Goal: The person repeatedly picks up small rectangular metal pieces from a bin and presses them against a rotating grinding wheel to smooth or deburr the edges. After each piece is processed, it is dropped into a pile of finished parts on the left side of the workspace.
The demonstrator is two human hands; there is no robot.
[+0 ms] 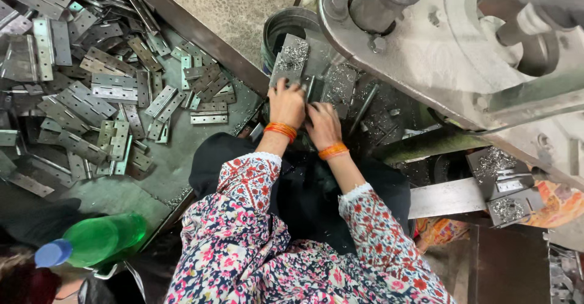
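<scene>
Workshop bench under a big grey press (462, 42), swarf all over: a flat grey metal plate (290, 59) lay just beyond the left hand (286, 102), fingertips on its near edge, though I could not tell if they were clamped on it. Right hand (322, 124) rested palm-down on the bench just right of it, fingers curled, holding nothing visible. Plate looked stiff, fairly light, sharp-edged and slick with shavings, best pinched by its long sides; hinge pile (91, 91) far left.
</scene>
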